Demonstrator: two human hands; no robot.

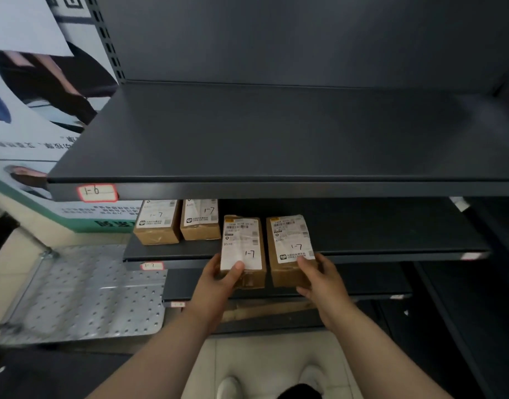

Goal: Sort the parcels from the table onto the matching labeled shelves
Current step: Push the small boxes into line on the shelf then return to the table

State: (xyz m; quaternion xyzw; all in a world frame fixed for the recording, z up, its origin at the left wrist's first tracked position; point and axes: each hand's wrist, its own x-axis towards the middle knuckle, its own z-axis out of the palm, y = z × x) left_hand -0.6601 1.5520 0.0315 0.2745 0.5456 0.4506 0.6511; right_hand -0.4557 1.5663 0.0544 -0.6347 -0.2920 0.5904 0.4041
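Parcels in hands, at shelf

I see my left hand gripping the near end of one brown parcel, thumb pressed on its white label marked 1-7. My right hand grips the near end of a second parcel just beside the first, also marked 1-7. Both boxes lie across the front edge of the lower shelf; whether their far ends rest on it I can't quite tell. Beyond my left grip and off to its left, two stored parcels sit side by side, each marked 1-7. A red-edged 1-7 tag sits left of my left hand. Above both grips runs the upper shelf, tagged 1-6.
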